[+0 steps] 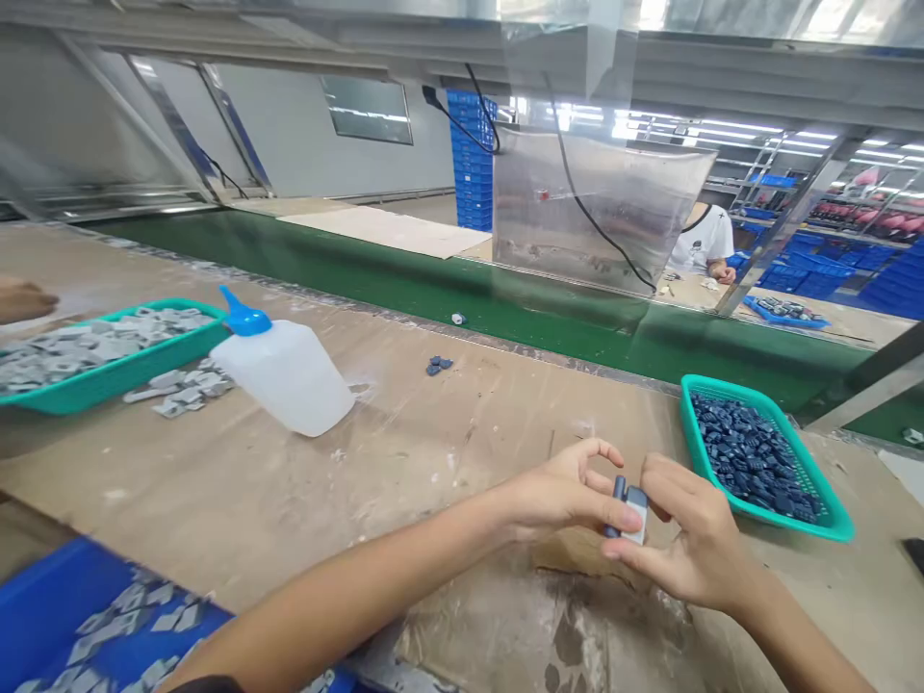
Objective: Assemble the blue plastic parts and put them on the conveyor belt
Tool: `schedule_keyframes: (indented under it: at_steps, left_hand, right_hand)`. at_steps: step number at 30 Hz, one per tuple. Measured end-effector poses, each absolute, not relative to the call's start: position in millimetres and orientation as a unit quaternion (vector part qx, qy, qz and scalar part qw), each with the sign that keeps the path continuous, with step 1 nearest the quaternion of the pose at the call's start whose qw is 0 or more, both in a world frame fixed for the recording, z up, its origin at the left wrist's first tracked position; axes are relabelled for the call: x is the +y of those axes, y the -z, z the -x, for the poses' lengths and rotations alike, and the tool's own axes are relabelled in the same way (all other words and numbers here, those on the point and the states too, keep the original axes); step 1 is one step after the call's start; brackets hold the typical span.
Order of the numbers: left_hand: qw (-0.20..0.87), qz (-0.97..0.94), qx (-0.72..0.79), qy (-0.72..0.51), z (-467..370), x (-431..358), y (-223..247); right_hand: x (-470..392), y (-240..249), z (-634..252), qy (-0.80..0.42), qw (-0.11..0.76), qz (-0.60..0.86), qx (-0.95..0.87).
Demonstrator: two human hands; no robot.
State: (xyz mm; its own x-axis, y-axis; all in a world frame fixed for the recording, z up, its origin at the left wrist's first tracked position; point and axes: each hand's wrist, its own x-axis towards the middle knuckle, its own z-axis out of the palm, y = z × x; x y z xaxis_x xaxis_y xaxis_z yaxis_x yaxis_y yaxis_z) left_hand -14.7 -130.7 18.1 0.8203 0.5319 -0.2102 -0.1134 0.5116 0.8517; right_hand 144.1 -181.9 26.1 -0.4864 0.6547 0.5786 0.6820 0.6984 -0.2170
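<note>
Above the cardboard-covered table, my left hand (577,496) and my right hand (697,534) meet around a small grey-and-dark-blue plastic part (635,517). My left thumb presses against the part, with the other left fingers curled behind it. From the right, my right thumb and bent fingers close on the same piece. A dark blue cylindrical bit stands at its left side; whether it is joined on I cannot tell. Right of my hands is a green basket (841,525) filled with small dark blue pieces (755,457).
A white squeeze bottle (293,380) with a blue spout stands at left. Beside it are loose grey parts (192,385) and a green basket (87,385) of grey parts, near another person's hand (25,300). A blue bin (43,597) sits lower left. Beyond runs a green conveyor belt (361,279).
</note>
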Motion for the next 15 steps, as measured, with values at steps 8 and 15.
schedule_keyframes:
  at_steps: [8, 15]
  left_hand:
    - [0.540, -0.614, 0.465, -0.338, -24.7, 6.6, -2.8]
    - [0.336, -0.664, 0.576, -0.339, -1.4, 109.3, 17.5]
  right_hand:
    - [-119.6, 9.1, -282.2, 0.188, 0.214, 0.625, -0.727]
    - [-108.6, 41.9, -314.7, 0.253, 0.211, 0.613, -0.718]
